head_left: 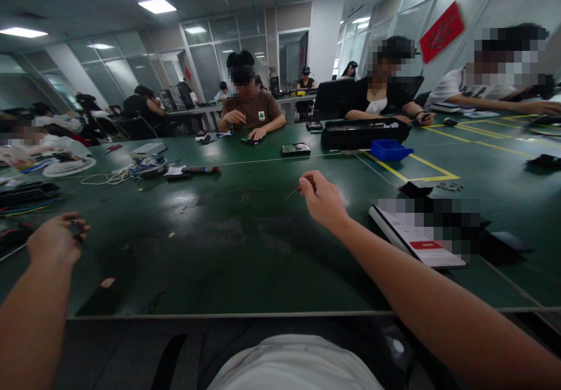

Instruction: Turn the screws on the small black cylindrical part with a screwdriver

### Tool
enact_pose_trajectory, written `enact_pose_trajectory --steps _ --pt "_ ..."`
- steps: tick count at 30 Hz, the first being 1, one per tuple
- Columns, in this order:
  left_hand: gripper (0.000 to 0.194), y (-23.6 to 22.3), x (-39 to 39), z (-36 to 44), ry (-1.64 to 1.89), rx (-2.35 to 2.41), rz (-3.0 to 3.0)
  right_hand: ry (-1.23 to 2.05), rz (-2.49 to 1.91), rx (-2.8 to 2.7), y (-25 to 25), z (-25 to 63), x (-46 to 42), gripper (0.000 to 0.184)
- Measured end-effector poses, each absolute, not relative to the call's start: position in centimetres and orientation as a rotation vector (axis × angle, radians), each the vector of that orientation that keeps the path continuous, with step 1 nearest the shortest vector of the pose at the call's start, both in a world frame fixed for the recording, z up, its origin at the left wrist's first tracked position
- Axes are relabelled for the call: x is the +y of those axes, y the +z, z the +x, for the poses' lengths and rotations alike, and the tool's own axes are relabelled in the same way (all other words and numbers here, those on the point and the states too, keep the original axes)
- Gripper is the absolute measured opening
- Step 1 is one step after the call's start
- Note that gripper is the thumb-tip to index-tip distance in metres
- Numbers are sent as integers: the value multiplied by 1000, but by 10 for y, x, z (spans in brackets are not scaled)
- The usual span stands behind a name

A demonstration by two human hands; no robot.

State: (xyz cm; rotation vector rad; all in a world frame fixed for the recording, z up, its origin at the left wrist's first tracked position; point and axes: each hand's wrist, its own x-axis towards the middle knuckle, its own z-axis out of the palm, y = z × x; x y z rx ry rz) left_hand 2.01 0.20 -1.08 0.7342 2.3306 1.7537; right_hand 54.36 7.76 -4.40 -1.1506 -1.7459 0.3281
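My right hand (322,200) is stretched out over the middle of the dark green table (245,244), its fingers pinched on a thin red-handled screwdriver (293,192) whose tip points left. My left hand (55,239) hovers at the table's left side, fingers curled around a small dark object (76,228) that I cannot make out.
A white booklet and dark flat items (421,235) lie to the right of my right hand. Farther off are a blue bin (389,149), a long black tray (363,133), a circuit board (295,149) and yellow tape lines (412,171). Cables and tools (144,171) clutter the left. Several people sit across the table.
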Motion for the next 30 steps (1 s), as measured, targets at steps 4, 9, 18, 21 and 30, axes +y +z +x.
enact_pose_trajectory --steps 4,9,18,21,30 --pt "16 -7 20 54 1869 1977 605 334 -1153 -1748 -44 544 77 24" --pt "23 -1 47 113 1804 1670 730 322 -1159 -1735 -42 543 76 22" --pt "31 3 83 242 1465 1216 1016 312 -1183 -1719 -40 544 74 24" --pt "27 -1 87 286 1327 1135 1099 314 -1190 -1714 -39 545 74 24" --pt "51 -57 90 352 985 1382 1884 311 -1185 -1713 -42 544 74 21"
